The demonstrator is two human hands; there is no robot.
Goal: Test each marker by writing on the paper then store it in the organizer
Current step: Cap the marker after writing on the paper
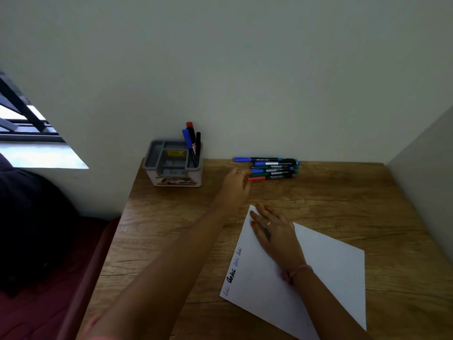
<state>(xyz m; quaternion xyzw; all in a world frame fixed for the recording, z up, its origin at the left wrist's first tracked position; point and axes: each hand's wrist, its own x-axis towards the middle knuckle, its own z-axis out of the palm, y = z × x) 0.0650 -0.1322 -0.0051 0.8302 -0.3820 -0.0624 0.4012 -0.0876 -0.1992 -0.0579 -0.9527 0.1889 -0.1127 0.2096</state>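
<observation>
An organizer sits at the table's far left corner against the wall, with markers standing in its right compartment. To its right, more markers lie along the wall. Nearer, to the right, lies a paper.

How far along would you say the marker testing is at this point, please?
Done: three markers stand in the organizer, and the paper carries four written samples. In hand: the left hand reaches the red-capped marker at the near edge of the pile, while the right hand rests flat on the paper. Left: the pile by the wall, roughly six markers.
</observation>
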